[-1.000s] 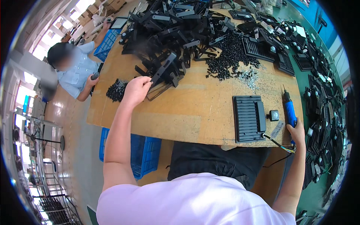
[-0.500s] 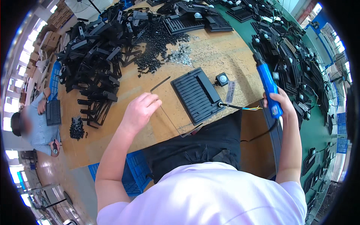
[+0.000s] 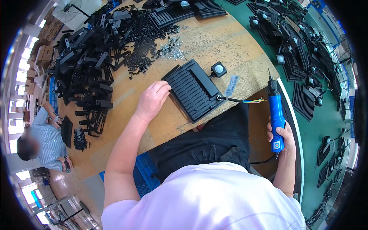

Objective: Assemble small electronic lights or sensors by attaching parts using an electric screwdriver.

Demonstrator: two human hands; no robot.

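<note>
A black finned floodlight [image 3: 188, 91] lies back side up near the table's front edge. Its square motion sensor [image 3: 219, 69] with a white dome sticks out at the right, and a black cable [image 3: 232, 100] ends in bare coloured wires. At the lamp's left edge, my left hand [image 3: 151, 101] is closed on a thin black U-shaped bracket [image 3: 171, 72], mostly hidden by the fingers and the lamp. My right hand [image 3: 283, 137] grips a blue electric screwdriver [image 3: 275, 107] beyond the table's right edge. Its bit points away from me, apart from the lamp.
Black brackets [image 3: 86, 65] are heaped at the left, beside piles of black screws [image 3: 140, 57] and silver washers [image 3: 172, 49]. More floodlights [image 3: 174, 17] lie at the back and on the green surface [image 3: 264, 57] at right. A co-worker [image 3: 48, 132] sits at far left.
My left hand has brought the bracket rightward against the lamp. My right hand has drawn the screwdriver nearer to me, now more upright. The whole view has shifted slightly.
</note>
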